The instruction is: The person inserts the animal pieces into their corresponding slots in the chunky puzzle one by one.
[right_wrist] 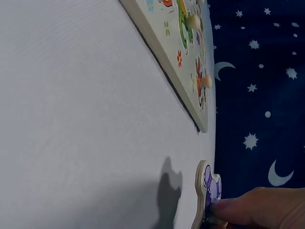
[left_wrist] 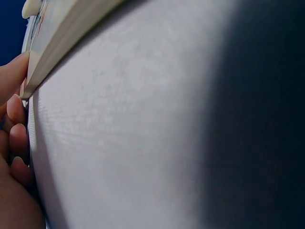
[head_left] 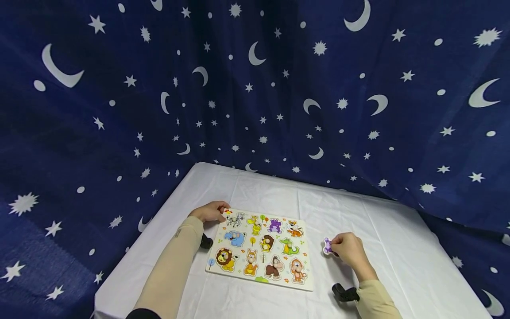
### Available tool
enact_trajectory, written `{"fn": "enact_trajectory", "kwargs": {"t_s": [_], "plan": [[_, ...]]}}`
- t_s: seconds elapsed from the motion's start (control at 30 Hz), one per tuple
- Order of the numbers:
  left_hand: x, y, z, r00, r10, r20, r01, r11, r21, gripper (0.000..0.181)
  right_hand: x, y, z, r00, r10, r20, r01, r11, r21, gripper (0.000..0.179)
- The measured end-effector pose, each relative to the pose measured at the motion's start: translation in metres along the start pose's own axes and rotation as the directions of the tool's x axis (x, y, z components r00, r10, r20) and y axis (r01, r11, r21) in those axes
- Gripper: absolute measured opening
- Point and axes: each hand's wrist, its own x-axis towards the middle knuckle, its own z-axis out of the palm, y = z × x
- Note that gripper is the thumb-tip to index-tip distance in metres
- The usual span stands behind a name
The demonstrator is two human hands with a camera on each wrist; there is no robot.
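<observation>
A wooden animal puzzle board (head_left: 276,254) lies flat on the white cloth. My left hand (head_left: 210,212) grips its far left corner. In the left wrist view the thumb lies on the board's edge (left_wrist: 62,40), and the other fingers are curled beside it. To the right of the board, my right hand (head_left: 350,251) pinches a purple hippo puzzle piece (head_left: 327,246). That piece (right_wrist: 209,188) stands tilted above the cloth in the right wrist view, casting a shadow. The purple hippo spot (head_left: 275,226) is in the board's top row.
Several animals with round wooden knobs, such as the tiger (head_left: 294,229) and crocodile (head_left: 289,247), sit in the board. A white cloth (head_left: 263,188) covers the table. Behind it hangs a dark blue curtain (head_left: 239,128) with moons and stars.
</observation>
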Motion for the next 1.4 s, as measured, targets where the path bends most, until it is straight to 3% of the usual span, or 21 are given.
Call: {"fn": "enact_trajectory", "kwargs": {"t_s": [0.4,0.53,0.77,1.03,1.4], "plan": [[-0.005,-0.002,0.002,0.998,0.053,0.037,-0.054,0.998,0.018,0.043,0.006,-0.011,0.006,0.999,-0.032,-0.004,0.033,0.998,0.054,0.004],[-0.007,-0.004,0.002,0.998,0.045,0.048,-0.045,0.999,0.005,0.044,0.008,-0.013,0.010,0.999,-0.039,0.004,0.039,0.998,0.048,0.005],[-0.011,-0.002,-0.002,0.993,0.087,0.074,-0.089,0.996,0.032,0.039,0.012,-0.020,0.011,0.998,-0.059,0.000,0.059,0.997,0.038,0.005],[-0.007,0.000,0.000,0.999,0.043,0.033,-0.044,0.999,0.032,0.043,0.015,-0.026,0.016,0.995,-0.103,-0.005,0.103,0.995,0.012,0.007],[-0.007,0.001,0.001,0.998,0.056,0.021,-0.057,0.997,0.052,0.041,0.019,-0.035,0.020,0.992,-0.129,-0.001,0.129,0.991,0.041,0.010]]}}
